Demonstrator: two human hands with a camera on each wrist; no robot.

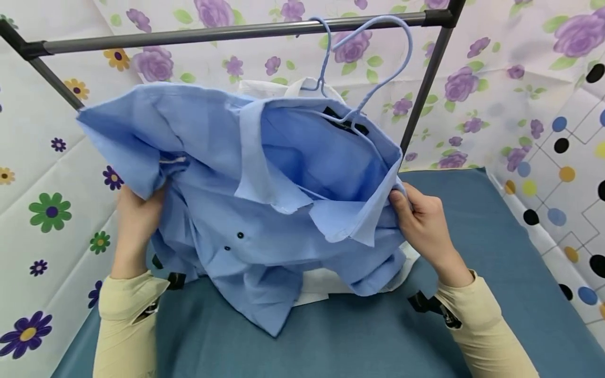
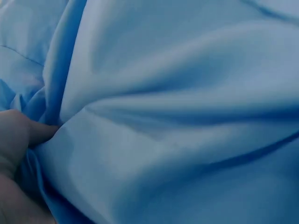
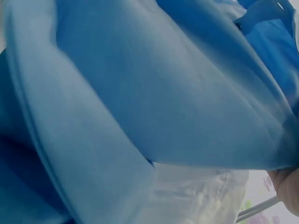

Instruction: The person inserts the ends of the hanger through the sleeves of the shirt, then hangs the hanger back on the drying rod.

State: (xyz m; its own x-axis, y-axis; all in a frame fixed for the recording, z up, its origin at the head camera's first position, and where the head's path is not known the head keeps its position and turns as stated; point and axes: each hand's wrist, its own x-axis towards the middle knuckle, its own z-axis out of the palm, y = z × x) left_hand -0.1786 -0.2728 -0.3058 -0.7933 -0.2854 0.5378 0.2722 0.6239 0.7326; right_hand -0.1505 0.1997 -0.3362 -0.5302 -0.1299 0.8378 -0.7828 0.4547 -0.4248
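Note:
A light blue collared shirt (image 1: 283,236) with dark buttons is spread between my hands in the head view. Its neck opening gapes around a blue hanger (image 1: 406,58), whose hook overlaps the rail. My left hand (image 1: 139,215) grips bunched cloth at the shirt's left side, fingers partly hidden in the folds. In the left wrist view, the thumb of that hand (image 2: 21,144) presses into the fabric. At the other side my right hand (image 1: 423,223) pinches the shirt beside the collar (image 1: 350,218), thumb on top. Only a bit of it (image 3: 287,193) shows in the right wrist view.
A dark metal rail (image 1: 189,37) on side posts spans the back. Behind the blue shirt, a white garment (image 1: 326,283) hangs from a second blue hanger (image 1: 326,52). Below lies a blue-grey cloth surface (image 1: 359,336), with flowered sheets (image 1: 472,121) around it.

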